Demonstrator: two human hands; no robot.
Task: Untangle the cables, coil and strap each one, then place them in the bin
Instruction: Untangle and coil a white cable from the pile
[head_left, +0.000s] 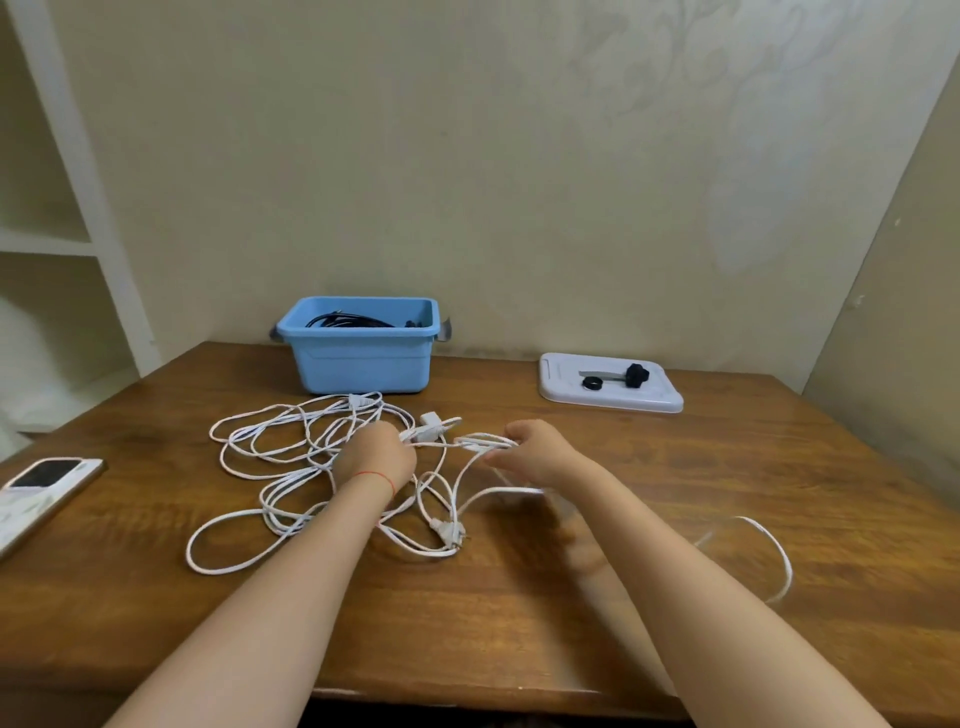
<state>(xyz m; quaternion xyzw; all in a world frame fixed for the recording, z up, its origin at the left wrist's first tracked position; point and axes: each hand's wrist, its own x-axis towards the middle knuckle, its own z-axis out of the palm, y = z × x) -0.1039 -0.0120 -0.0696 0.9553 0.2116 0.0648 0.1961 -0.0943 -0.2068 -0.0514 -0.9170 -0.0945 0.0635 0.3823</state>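
We are working the white cable tangle (322, 467), which is lying loose on the desk (571, 597) just in front of the blue bin (358, 353). The bin is already holding a black cable (353, 319).

Left hand (376, 457) is sitting over the middle of the tangle, fingers curled and pinching a strand beside the white adapter block (430, 420). Right hand (540, 457) is gripping a small gathered bundle of loops (485, 442); its fingers are curled round it, though motion blur is making the exact pinch hard to read.

Risks we are noting:
- One long loop (774, 551) is trailing out to the right near the desk edge; pulling now may be dragging it off or whipping it.
- Pulling the hands apart may be tightening a knot rather than freeing it, since strands are crossing between them.
- The plug end (449, 532) is lying inside other loops and may be snagging.
- Straps (623, 376) are sitting on the white tray (670, 402), well apart from both hands; letting go to reach may be spilling the coil.
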